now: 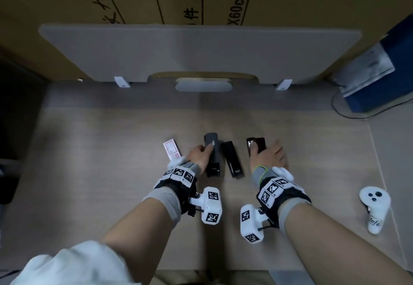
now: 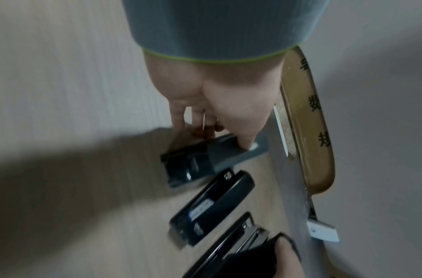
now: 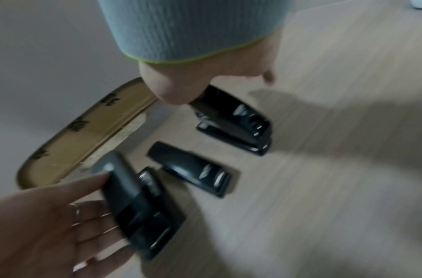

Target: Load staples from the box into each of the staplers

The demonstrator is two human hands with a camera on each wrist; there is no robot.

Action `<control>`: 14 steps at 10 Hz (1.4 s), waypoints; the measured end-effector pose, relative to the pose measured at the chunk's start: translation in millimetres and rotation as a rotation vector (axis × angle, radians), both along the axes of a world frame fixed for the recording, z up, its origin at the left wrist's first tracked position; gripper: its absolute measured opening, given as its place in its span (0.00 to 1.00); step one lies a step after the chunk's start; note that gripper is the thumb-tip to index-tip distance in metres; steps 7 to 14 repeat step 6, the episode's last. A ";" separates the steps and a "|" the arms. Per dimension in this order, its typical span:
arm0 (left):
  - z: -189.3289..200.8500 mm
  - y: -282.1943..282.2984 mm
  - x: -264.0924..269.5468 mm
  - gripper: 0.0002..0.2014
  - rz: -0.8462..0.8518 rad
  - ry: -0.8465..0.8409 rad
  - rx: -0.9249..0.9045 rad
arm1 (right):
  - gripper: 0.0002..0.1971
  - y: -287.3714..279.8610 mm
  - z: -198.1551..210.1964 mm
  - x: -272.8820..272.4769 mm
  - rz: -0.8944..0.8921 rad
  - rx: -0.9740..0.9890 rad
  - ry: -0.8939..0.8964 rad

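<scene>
Pale wood-grain desk [image 1: 93, 173] backed by a grey divider panel [image 1: 201, 54]; left hand [image 1: 200, 154] grips the grey stapler [image 1: 212, 143], right hand [image 1: 268, 154] grips the black stapler [image 1: 257, 143].

A grey ribbed cuff [image 2: 217, 28] edged with a thin lime-green line is worn on each wrist. Black wrist straps [image 1: 178, 186] are fitted over them, topped by white blocks [image 1: 273, 189] printed with black-and-white square markers. A white camera housing [image 1: 210, 206] with the same markers is mounted inward of each strap. A white rolled sleeve [image 1: 73, 264] is seen at lower left.
</scene>
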State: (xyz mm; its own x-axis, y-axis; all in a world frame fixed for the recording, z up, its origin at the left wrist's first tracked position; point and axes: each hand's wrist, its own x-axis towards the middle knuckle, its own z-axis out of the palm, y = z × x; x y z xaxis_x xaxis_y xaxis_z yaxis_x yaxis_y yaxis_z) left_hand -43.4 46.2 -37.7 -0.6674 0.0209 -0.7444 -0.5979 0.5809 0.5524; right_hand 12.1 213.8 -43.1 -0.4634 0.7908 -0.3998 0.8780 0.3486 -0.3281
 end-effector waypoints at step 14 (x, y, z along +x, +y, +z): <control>1.2 47.8 6.5 0.29 0.193 0.008 0.077 | 0.37 31.7 33.4 -13.3 0.415 -0.315 -0.068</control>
